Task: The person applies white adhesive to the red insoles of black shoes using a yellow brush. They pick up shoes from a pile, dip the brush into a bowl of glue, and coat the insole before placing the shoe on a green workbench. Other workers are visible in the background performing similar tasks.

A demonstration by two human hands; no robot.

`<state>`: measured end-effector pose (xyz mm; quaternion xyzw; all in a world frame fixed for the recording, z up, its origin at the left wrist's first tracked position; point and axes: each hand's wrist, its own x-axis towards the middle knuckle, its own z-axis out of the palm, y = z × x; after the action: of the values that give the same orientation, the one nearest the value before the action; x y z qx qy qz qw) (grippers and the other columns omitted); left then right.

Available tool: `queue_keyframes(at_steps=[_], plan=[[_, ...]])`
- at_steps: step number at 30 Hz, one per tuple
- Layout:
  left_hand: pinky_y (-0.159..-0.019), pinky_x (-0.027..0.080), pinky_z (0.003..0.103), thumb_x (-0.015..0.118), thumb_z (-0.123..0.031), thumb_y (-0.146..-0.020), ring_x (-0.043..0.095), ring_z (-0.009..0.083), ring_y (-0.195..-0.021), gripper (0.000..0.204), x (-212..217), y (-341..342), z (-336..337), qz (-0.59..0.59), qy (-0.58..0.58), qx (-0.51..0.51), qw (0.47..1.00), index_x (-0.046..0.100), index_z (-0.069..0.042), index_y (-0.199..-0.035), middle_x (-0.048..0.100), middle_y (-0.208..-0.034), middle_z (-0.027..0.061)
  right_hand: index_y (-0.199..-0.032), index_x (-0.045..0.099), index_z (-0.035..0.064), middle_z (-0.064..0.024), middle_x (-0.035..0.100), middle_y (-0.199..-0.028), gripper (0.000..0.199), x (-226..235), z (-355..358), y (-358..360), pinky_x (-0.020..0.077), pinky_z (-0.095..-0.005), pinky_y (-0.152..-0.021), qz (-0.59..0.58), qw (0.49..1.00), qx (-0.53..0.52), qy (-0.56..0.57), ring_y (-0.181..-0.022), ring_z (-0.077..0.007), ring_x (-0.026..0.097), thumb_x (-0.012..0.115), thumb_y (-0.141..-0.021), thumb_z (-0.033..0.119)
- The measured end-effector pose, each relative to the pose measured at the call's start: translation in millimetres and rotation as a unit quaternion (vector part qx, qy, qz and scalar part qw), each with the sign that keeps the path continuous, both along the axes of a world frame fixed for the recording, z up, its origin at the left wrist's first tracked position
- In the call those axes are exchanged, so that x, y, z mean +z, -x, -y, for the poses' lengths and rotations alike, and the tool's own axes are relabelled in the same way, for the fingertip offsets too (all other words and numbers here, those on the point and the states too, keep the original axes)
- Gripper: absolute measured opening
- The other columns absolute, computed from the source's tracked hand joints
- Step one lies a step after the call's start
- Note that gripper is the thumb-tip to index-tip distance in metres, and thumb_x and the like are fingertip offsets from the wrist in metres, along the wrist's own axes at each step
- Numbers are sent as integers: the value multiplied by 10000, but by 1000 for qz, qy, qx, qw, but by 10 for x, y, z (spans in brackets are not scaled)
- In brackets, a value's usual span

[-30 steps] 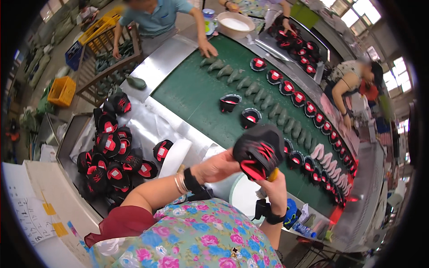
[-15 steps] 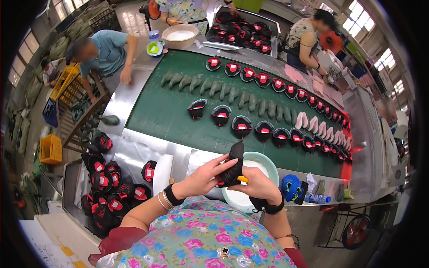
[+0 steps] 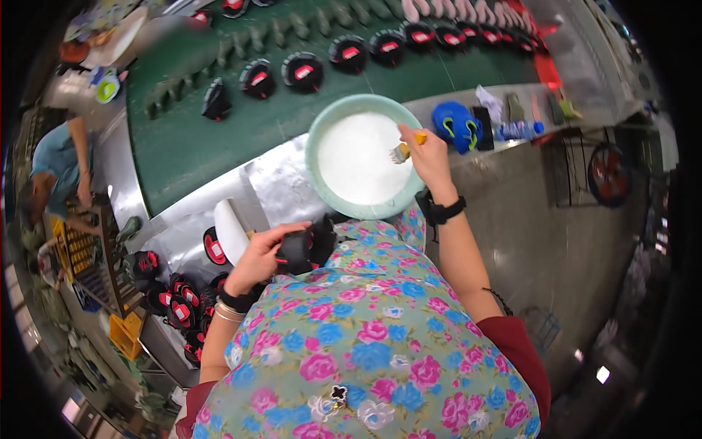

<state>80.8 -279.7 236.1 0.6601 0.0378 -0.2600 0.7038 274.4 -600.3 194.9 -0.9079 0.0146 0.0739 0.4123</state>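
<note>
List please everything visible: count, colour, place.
Basin: one, green, centre
Brush: one, yellow, over basin
Held shoe upper: one, black, left hand
Tabletop: one, green, behind basin
Row uppers: many, black-red, tabletop
Foot forms: many, green, tabletop
Pink forms: many, pink, tabletop
Piled uppers: many, black-red, lower left
Shoe: one, blue, right of basin
Bottle: one, bluish, further right
Person: one, blue-shirted, far left
Left hand: one, bare, around upper
Right hand: one, bare, around brush

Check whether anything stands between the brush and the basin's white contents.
Nothing visible does: the right hand holds the brush over the right side of the basin. Whether it touches the white contents is unclear. The black shoe upper is in the left hand, outside the basin.
</note>
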Motion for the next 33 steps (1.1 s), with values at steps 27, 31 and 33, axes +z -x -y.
queue_keyframes(at_steps=[27,31,33], plan=[[-831,609,368,480,72,-936,661,224,-1100,597,-566,-850,642,-151,228,137,952,374,-87,-1501,569,-1356,114,-866,752,19,-110,723,-755,163,300,81,345,531,-283,-633,-4,988,22,-153,-664,-175,695,794,-801,163],[-872,586,345,497,81,-922,652,192,-1106,594,-571,-874,698,-67,156,163,972,402,-64,-1490,592,-1333,110,-777,727,-12,-141,664,-613,303,267,68,425,511,-313,-554,-16,998,26,-58,-545,-201,660,808,-782,279],[-951,548,326,505,89,-926,635,182,-1135,577,-610,-866,716,-25,142,173,974,417,-53,-1479,606,-1313,100,-770,719,-31,-150,641,-584,328,386,44,451,502,-324,-544,-39,995,25,-84,-522,-205,646,814,-775,283]])
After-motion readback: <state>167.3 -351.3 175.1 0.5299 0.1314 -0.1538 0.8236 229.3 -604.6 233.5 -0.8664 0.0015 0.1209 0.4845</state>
